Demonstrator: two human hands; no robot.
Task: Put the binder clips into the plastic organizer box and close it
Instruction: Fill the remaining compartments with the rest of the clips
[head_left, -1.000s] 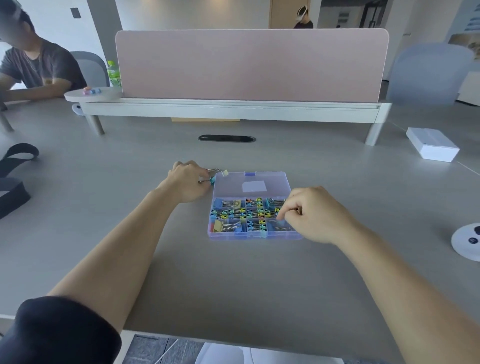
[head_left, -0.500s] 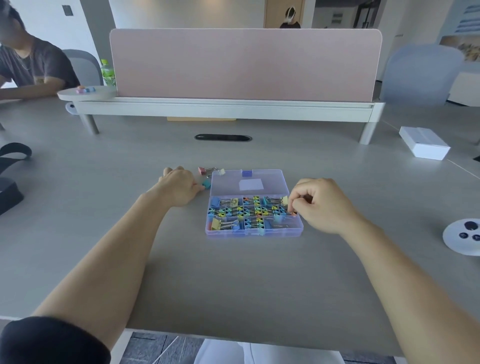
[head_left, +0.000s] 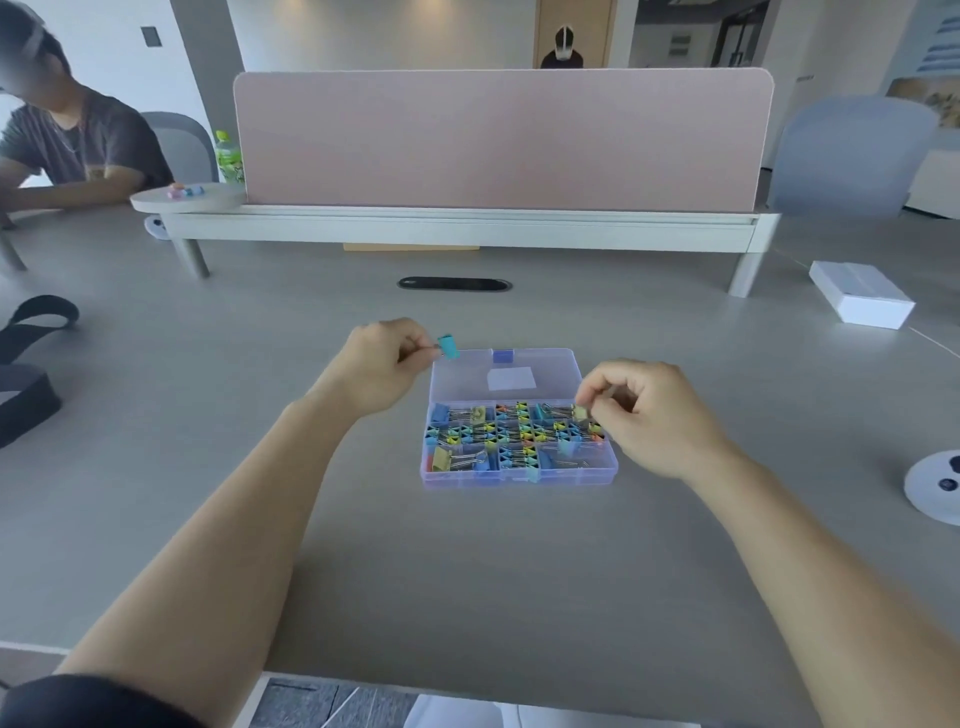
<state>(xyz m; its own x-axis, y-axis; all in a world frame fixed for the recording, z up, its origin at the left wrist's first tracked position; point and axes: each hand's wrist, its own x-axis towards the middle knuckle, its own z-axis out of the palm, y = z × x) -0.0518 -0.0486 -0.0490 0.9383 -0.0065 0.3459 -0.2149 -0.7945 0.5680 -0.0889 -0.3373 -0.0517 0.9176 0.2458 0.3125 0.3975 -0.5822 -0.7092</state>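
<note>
**Q:** What does the left hand (head_left: 384, 364) hold?

**A:** Its thumb and forefinger pinch a teal binder clip (head_left: 448, 345), and the other fingers are curled. The clip is off the table, at the back left corner of the open lid (head_left: 467, 382).

**Q:** And the right hand (head_left: 649, 415)?

**A:** Its fingers are curled too. The fingertips pinch a pale green binder clip (head_left: 580, 413) at the back right compartment of the plastic organizer box (head_left: 519, 479). Whether that clip rests on the box cannot be told.

**Q:** Where does the box lie?

**A:** It lies on the grey table (head_left: 467, 582), between the two hands. Its clear lid is folded flat, away from the person. The compartments hold many coloured binder clips (head_left: 519, 434): small ones across the middle row, and larger ones along the front and back rows.

**Q:** What else does the head view show?

**A:**
- A pink desk divider (head_left: 498, 140) stands behind the box.
- A black cable slot (head_left: 454, 284) lies between the divider and the box.
- A white carton (head_left: 862, 301) lies at the far right.
- A green bottle (head_left: 228, 158) stands at the divider's left end.
- A seated person (head_left: 78, 140) is at the far left.
</note>
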